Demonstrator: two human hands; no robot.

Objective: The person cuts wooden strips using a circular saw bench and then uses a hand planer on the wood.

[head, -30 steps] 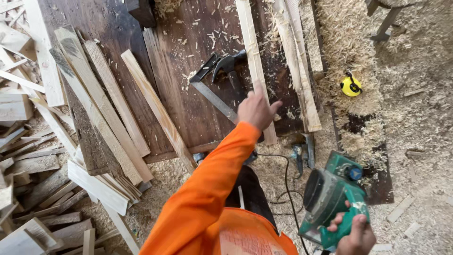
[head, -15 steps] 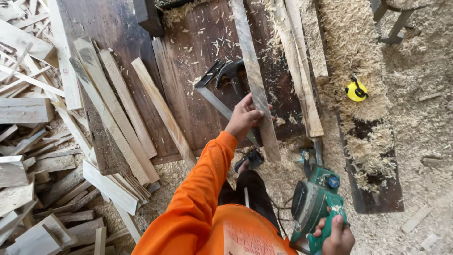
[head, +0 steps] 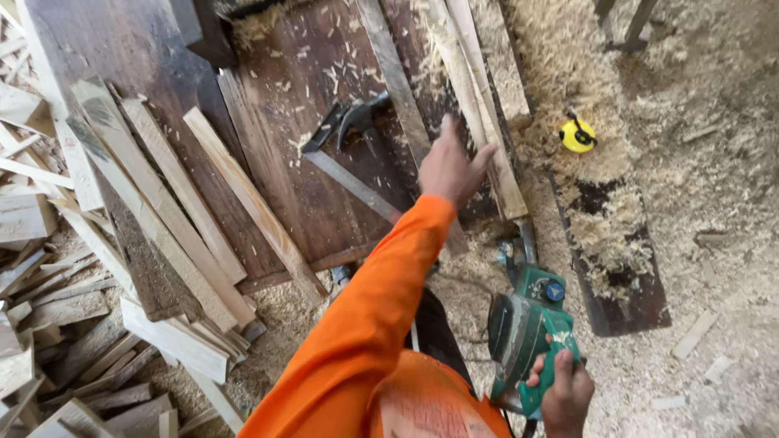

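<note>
My left hand (head: 449,166), at the end of an orange sleeve, is stretched forward with its fingers apart and holds nothing. It hovers over a grey wooden slat (head: 393,77) and beside pale long strips (head: 479,122) that lie on a dark board (head: 284,162); I cannot tell whether it touches them. My right hand (head: 565,396) grips the handle of a green electric planer (head: 527,324) low at the right, above the sawdust.
A metal carpenter's square (head: 349,182) and a claw hammer (head: 357,118) lie on the dark board left of my left hand. A yellow tape measure (head: 578,135) sits in the sawdust at the right. Loose slats (head: 162,211) and offcuts (head: 49,341) pile up on the left.
My left hand pulled back toward the grey slat half a second ago and has now moved forward again with fingers spread. The planer stays in my right hand.
</note>
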